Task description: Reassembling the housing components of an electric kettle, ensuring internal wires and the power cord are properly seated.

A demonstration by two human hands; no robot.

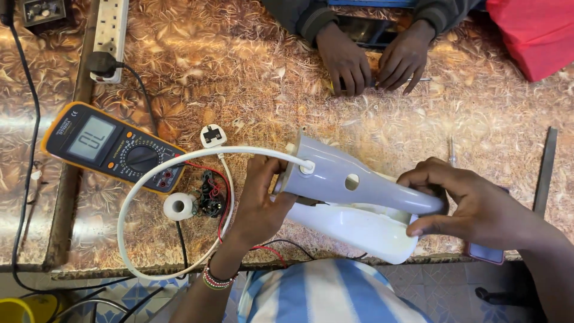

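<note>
I hold a small appliance over the table's near edge. Its grey upper shell (353, 176) sits on a white lower shell (359, 230). My left hand (260, 200) grips the wide end where the white power cord (149, 185) enters. My right hand (466, 203) wraps the narrow end of the grey shell. The cord loops left and back to a white plug (213, 136) lying on the table.
A yellow multimeter (110, 146) with red and black leads lies to the left, beside a white roll (178, 206). A power strip (109, 36) sits at the far left. Another person's two hands (373, 60) rest across the table. A red bag (538, 33) is far right.
</note>
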